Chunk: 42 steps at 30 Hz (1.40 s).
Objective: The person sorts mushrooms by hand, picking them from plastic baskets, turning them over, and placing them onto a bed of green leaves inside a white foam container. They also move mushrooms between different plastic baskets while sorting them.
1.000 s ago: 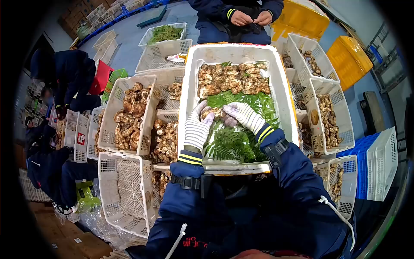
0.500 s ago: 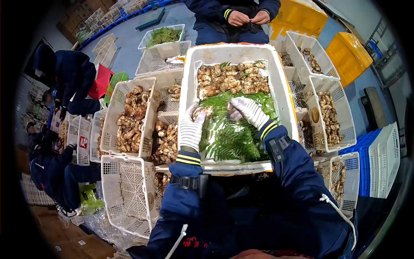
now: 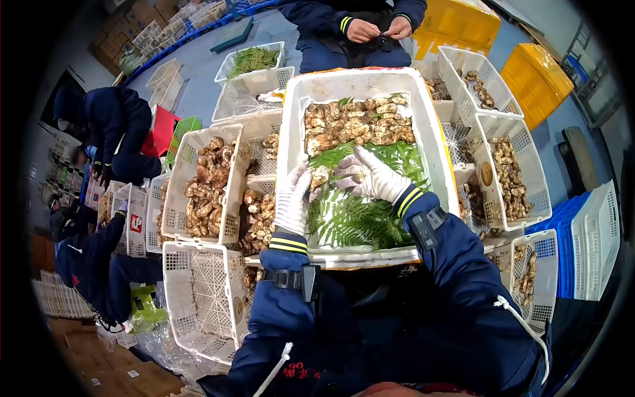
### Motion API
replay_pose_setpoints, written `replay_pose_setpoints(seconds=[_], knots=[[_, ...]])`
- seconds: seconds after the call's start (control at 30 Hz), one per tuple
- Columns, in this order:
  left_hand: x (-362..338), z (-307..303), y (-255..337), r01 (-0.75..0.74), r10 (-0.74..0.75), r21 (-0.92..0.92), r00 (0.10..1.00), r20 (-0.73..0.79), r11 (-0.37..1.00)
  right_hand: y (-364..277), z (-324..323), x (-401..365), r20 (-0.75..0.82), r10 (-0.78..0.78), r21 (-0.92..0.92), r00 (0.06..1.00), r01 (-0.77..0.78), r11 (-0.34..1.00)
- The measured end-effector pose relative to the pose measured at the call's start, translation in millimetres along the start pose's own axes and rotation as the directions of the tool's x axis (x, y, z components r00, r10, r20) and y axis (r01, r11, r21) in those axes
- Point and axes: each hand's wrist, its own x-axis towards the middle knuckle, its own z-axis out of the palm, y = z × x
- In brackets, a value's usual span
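Note:
A white foam box (image 3: pixel 288 119) stands before me, lined with green fern fronds (image 3: pixel 360 228). Brown-and-white mushrooms (image 3: pixel 357 122) that look like matsutake lie packed in rows across its far end. At the box's left side, my left hand (image 3: pixel 293 202) in a striped white glove is closed around a mushroom (image 3: pixel 319 177), which shows between thumb and fingers. My right hand (image 3: pixel 376 177), gloved alike, hovers over the ferns just below the mushroom rows. Its fingers are spread and point left toward the mushroom in my left hand.
White plastic crates of mushrooms flank the box on the left (image 3: pixel 205 185) and right (image 3: pixel 509 178). A crate of ferns (image 3: pixel 254 59) stands farther back. Across from me sits a person (image 3: pixel 364 30), hands together; other people work at left. Yellow boxes (image 3: pixel 536 83) stand at the back right.
My right hand has opened from a curled grip into spread fingers and shifted slightly left. The mushroom stays in my left hand, and the view has shifted slightly.

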Motion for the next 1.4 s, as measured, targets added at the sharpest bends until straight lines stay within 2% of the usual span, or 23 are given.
replay_pose_setpoints(seconds=[0.03, 0.1, 0.17, 0.27, 0.37, 0.47, 0.63, 0.7, 0.73, 0.77, 0.8, 0.83, 0.9, 0.97, 1.0, 1.1, 1.13, 1.17, 1.2, 1.23, 1.27, 1.33, 1.4], knots=[[0.6, 0.2, -0.8, -0.003, 0.003, 0.002, 1.000, 0.007, 1.000, -0.3, 10.3, -3.4, -0.133, -0.030, -0.138, 0.991, 0.012, 0.990], [3.0, -2.4, -5.5, -0.009, 0.008, 0.006, 1.000, 0.022, 1.000, 2.9, 18.8, -6.2, -0.104, -0.169, -0.450, 0.980, 0.105, 0.887], [6.1, -2.0, -8.9, -0.035, 0.035, 0.026, 0.999, 0.000, 0.999, -5.3, 30.7, -9.1, -0.139, -0.160, -0.699, 0.977, 0.017, 0.715], [3.8, 3.1, -7.0, -0.050, 0.053, 0.082, 0.998, -0.025, 0.995, 7.9, 6.3, 8.5, -0.076, -0.200, -0.707, 0.977, 0.089, 0.702], [3.7, 5.5, -4.5, -0.070, 0.076, 0.159, 0.996, -0.035, 0.985, 14.4, -3.8, 12.9, 0.021, -0.331, -0.796, 0.943, 0.217, 0.566], [5.7, 1.6, -4.7, -0.087, 0.092, 0.265, 0.996, -0.009, 0.960, 12.2, -10.9, 12.1, -0.031, -0.303, -0.763, 0.953, 0.173, 0.623], [-0.2, -2.0, 1.6, -0.024, 0.025, 0.091, 1.000, -0.009, 0.996, -1.7, -30.0, 13.9, -0.180, -0.334, -0.700, 0.925, 0.118, 0.704], [-0.4, -2.1, 2.2, -0.001, 0.002, -0.036, 1.000, 0.020, 0.999, -0.8, -34.4, 15.2, -0.153, -0.213, -0.757, 0.965, 0.024, 0.653], [1.2, 0.9, 0.1, 0.012, -0.017, -0.040, 0.993, -0.120, 0.999, -0.2, -37.0, 14.9, -0.139, -0.103, -0.798, 0.985, -0.049, 0.601], [3.3, -2.9, 0.4, 0.034, -0.041, -0.081, 0.995, -0.091, 0.996, -0.2, -35.5, 13.1, -0.131, 0.010, -0.834, 0.991, -0.116, 0.539], [4.8, -8.4, 3.1, 0.057, -0.065, -0.121, 0.996, -0.061, 0.991, -7.2, -17.7, 3.7, -0.064, 0.102, -0.924, 0.993, -0.098, 0.370], [5.7, -12.2, 3.9, 0.081, -0.087, -0.160, 0.996, -0.031, 0.984, -2.8, -15.5, 3.2, -0.104, 0.200, -0.905, 0.974, -0.176, 0.386], [-0.5, -8.5, 6.5, 0.083, -0.113, -0.243, 0.987, -0.115, 0.967, 3.1, -22.0, 2.5, -0.136, 0.219, -0.854, 0.966, -0.226, 0.469], [-1.4, -11.7, 10.9, 0.100, -0.145, -0.305, 0.981, -0.126, 0.947, 10.4, -39.0, 13.6, -0.216, 0.153, -0.707, 0.964, -0.262, 0.657], [2.7, -20.3, 8.8, 0.133, -0.166, -0.377, 0.985, -0.055, 0.917, 13.5, -59.4, 23.1, -0.122, 0.170, -0.613, 0.978, -0.209, 0.762], [1.9, -44.9, 10.4, 0.070, -0.124, -0.490, 0.989, -0.079, 0.869, 15.1, -68.5, 27.2, -0.143, 0.094, -0.371, 0.985, -0.141, 0.918], [-7.1, -43.5, 18.0, -0.057, -0.057, -0.512, 0.977, -0.204, 0.857, 7.0, -46.7, 15.6, -0.204, 0.026, -0.476, 0.979, -0.122, 0.871], [-5.8, -58.1, 20.3, -0.165, 0.060, -0.370, 0.958, -0.281, 0.914, 8.3, -43.8, 15.4, -0.220, 0.027, -0.415, 0.975, -0.119, 0.902], [-3.5, -81.3, 12.6, -0.273, 0.242, -0.028, 0.893, -0.380, 0.962, 8.5, -42.6, 14.4, -0.238, 0.028, -0.351, 0.971, -0.113, 0.930], [-2.7, -105.7, 2.1, -0.325, 0.440, 0.323, 0.802, -0.403, 0.889, 8.5, -41.5, 13.0, -0.256, 0.029, -0.284, 0.966, -0.104, 0.953], [-9.9, -109.9, 8.9, -0.298, 0.416, 0.299, 0.746, -0.519, 0.907, 8.4, -38.9, 11.5, -0.266, 0.053, -0.224, 0.963, -0.115, 0.968], [-15.0, -111.0, 16.4, -0.237, 0.122, -0.032, 0.604, -0.788, 0.971, 8.7, -32.6, 9.7, -0.274, 0.102, -0.097, 0.956, -0.133, 0.986], [-3.4, -154.4, -3.2, 0.092, 0.279, 0.365, 0.483, -0.830, 0.927, 12.6, -45.5, 17.2, -0.219, 0.154, 0.004, 0.963, -0.157, 0.988]])
